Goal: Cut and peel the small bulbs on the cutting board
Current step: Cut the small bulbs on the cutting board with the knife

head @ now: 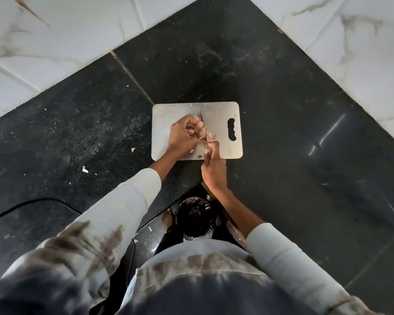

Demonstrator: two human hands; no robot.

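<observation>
On the counter: a steel cutting board [223, 112] lies flat on the black worktop [282, 110], handle slot to the right.
Bulbs: small pinkish bulbs [200, 128] sit clustered near the board's middle; one piece [211, 135] lies just right of the blade.
Left hand: the left hand [181, 138] is curled closed over the bulbs, fingers pressing them to the board.
Right hand: the right hand [214, 169] is clamped on the knife [203, 125] handle, blade pointing away, edge against the bulbs.
Scraps: peel bits [85, 170] lie scattered on the worktop to the left.
Below: a lined bin [195, 220] stands on the floor.
</observation>
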